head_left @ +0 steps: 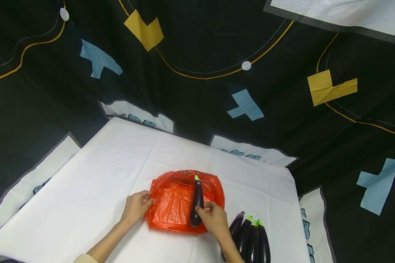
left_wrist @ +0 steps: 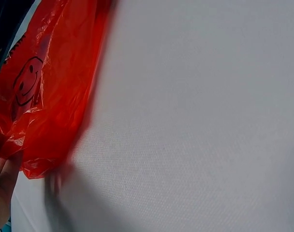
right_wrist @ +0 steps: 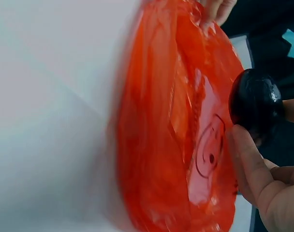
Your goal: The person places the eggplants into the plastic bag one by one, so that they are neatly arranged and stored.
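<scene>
A red plastic bag (head_left: 174, 204) with a printed smiley face lies on the white table, its mouth spread open. At the bag's left edge my left hand (head_left: 135, 207) pinches the plastic between thumb and fingers; the left wrist view shows the bag (left_wrist: 65, 87) and part of that hand (left_wrist: 3, 188). My right hand (head_left: 216, 220) grips a dark purple eggplant (head_left: 196, 204) near its lower end, green tip pointing away, over the bag. In the right wrist view the eggplant's rounded end (right_wrist: 253, 104) sits between thumb and fingers (right_wrist: 251, 162).
Several more eggplants (head_left: 251, 241) lie side by side on the white table (head_left: 125, 157), right of my right forearm. A black cloth (head_left: 191, 98) with yellow and blue tape patches hangs beyond the table's far edge.
</scene>
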Demonstrator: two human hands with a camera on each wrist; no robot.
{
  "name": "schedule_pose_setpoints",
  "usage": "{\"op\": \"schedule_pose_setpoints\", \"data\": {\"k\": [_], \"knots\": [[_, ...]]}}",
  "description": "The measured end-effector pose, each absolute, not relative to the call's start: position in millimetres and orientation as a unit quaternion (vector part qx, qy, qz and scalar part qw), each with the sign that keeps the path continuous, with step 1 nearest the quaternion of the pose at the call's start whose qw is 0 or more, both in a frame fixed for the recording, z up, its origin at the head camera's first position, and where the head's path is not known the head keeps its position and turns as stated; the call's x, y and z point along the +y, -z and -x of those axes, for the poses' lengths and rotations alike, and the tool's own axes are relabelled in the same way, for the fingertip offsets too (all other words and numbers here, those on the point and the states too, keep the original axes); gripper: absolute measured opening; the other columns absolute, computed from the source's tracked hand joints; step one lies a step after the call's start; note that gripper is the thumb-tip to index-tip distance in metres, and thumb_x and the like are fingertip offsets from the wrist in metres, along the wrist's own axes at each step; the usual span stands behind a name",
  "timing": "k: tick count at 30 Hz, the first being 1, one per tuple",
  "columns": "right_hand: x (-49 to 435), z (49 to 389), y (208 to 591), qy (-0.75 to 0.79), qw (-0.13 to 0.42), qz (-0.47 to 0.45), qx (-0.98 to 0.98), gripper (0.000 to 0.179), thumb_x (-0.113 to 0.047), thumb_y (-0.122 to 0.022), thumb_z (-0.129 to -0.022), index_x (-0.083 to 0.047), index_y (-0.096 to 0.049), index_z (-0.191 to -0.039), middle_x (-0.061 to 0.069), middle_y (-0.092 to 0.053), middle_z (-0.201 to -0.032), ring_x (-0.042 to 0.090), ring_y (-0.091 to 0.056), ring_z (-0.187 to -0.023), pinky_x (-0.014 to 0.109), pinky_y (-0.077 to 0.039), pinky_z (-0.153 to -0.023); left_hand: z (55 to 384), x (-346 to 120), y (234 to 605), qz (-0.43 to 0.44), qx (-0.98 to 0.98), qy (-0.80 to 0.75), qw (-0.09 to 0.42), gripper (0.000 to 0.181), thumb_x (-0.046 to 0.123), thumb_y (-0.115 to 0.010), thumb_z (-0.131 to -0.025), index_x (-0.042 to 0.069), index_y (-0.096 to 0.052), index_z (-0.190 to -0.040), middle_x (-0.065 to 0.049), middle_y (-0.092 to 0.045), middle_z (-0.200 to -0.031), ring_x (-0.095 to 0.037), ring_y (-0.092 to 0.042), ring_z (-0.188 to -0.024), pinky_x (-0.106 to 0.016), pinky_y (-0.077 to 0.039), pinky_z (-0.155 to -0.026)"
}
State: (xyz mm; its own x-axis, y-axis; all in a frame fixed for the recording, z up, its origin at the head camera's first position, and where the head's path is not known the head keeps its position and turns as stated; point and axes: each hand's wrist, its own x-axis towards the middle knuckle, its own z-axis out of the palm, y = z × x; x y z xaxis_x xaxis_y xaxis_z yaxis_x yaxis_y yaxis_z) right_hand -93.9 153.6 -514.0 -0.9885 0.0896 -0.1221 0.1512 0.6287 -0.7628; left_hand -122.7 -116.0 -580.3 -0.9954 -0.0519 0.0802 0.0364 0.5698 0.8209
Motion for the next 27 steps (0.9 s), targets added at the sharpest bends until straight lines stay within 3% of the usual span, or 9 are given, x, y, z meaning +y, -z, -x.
{"op": "schedule_pose_setpoints", "data": {"k": [13,27], "knots": [[125.2,97.0,525.8,0.451,0.074,-0.059,0.887,0.034,-0.034,-0.072,-0.081,-0.002,-0.065,-0.091,-0.001,-0.058,-0.07,0.011,-0.055,-0.062,0.025,-0.046,-0.053,121.9,-116.0,584.0,0.001,-0.892,0.448,0.058,0.021,0.004,-0.073,-0.08,-0.002,-0.07,-0.1,-0.008,-0.07,-0.079,-0.012,-0.063,-0.065,-0.028,-0.052,-0.062],[93.6,107.2,542.8,0.463,0.084,-0.041,0.881,0.032,-0.034,-0.073,-0.081,-0.004,-0.065,-0.085,-0.004,-0.061,-0.066,0.007,-0.057,-0.06,0.024,-0.046,-0.053,121.3,-113.7,582.1,-0.002,-0.893,0.447,0.052,0.019,0.005,-0.073,-0.08,0.001,-0.071,-0.098,-0.002,-0.068,-0.074,-0.009,-0.058,-0.062,-0.027,-0.049,-0.061]]}}
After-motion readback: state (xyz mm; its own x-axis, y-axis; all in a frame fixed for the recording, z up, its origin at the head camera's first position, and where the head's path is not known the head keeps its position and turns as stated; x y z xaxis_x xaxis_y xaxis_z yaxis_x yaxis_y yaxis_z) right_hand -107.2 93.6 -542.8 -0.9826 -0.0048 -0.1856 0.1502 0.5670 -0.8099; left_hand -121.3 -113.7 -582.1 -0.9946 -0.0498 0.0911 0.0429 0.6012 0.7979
